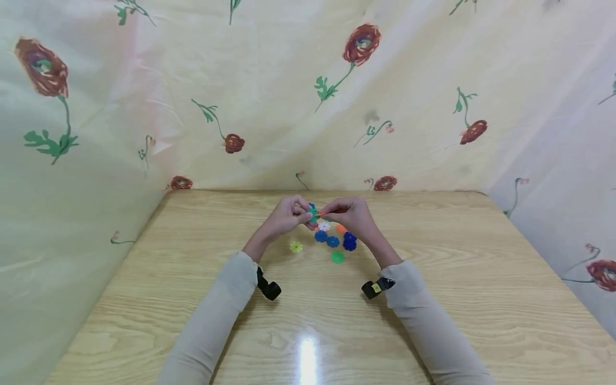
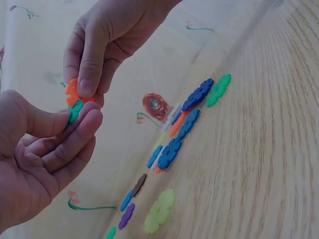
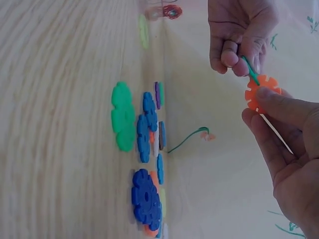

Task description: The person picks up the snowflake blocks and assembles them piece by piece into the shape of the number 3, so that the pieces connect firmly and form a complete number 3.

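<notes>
My left hand (image 1: 287, 215) pinches a green notched disc (image 2: 74, 112) between thumb and fingers. An orange flower-shaped disc (image 3: 262, 93) with slots round its rim is pinched by my right hand (image 1: 353, 215). The two discs meet edge to edge at an angle, the green one seen nearly edge-on at the orange rim in the right wrist view. Both hands are raised above the far middle of the table, fingertips close together. Parts of both discs are hidden behind the fingers.
Loose flower discs lie on the wooden table (image 1: 202, 278) under the hands: a yellow-green one (image 1: 295, 246), a light green one (image 1: 338, 257), a white one (image 1: 324, 226), several blue ones (image 1: 332, 241) and a purple one (image 2: 126, 216). A flowered cloth (image 1: 269, 96) hangs behind.
</notes>
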`<state>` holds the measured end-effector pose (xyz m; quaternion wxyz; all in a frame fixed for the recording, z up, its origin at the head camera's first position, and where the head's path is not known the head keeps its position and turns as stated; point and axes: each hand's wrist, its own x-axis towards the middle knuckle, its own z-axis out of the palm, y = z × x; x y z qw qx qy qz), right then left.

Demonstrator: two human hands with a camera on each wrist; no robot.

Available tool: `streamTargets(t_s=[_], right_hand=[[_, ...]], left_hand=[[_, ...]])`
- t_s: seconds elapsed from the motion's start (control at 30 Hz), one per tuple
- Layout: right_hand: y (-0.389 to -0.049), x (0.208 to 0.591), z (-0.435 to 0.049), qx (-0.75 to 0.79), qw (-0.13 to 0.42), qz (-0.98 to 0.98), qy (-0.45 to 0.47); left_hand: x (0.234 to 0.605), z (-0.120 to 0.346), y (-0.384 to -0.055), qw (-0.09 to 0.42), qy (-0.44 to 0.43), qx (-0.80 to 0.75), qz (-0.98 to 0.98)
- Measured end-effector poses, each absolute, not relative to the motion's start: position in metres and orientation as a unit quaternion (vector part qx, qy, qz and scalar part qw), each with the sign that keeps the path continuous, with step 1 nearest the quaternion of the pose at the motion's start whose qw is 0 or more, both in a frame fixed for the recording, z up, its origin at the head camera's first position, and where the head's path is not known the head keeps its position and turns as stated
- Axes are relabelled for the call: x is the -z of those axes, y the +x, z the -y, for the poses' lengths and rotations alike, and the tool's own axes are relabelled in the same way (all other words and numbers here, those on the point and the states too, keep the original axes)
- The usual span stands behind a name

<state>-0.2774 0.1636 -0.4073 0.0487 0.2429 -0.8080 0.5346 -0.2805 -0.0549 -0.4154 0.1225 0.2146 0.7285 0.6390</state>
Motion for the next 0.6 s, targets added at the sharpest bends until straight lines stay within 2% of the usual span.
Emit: streamTargets(t_s=[0.27, 0.6], right_hand=[[-0.281, 0.413, -0.167, -0.519, 0.016, 0.822, 0.235], [-0.283, 0.402, -0.183, -0.416, -0.118, 0.866, 0.251]], left_hand=[[0.414, 0.058, -0.280, 0.155, 0.218, -0.633, -0.727], [0.415, 0.071, -0.290, 0.159, 0.201, -0.630, -0.733]])
